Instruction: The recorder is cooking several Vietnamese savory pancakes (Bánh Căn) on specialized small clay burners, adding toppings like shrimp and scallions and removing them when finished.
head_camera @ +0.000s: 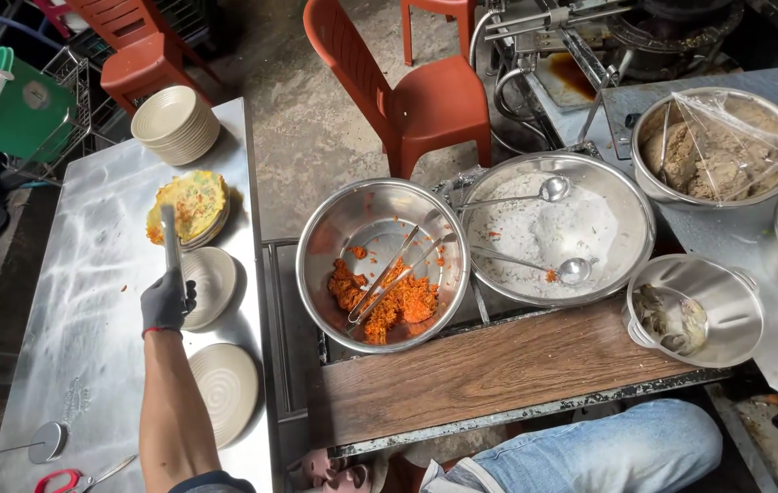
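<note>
My left hand (167,301), in a dark glove, is shut on a flat metal spatula (170,239). The spatula's tip reaches a yellow pancake speckled with orange and green (193,203), which lies on a small stack of plates on the steel table (88,301). Right beside my hand sits an empty beige plate (215,285), and another empty plate (229,388) lies nearer to me. My right hand is out of view.
A stack of beige bowls (175,125) stands at the table's far end. To the right sit a steel bowl of orange shredded mix (380,297) with tongs (392,278), a batter bowl (558,228) with two ladles, a shrimp pot (695,310), a wooden board (499,365), red chairs (416,91) and red-handled scissors (62,480).
</note>
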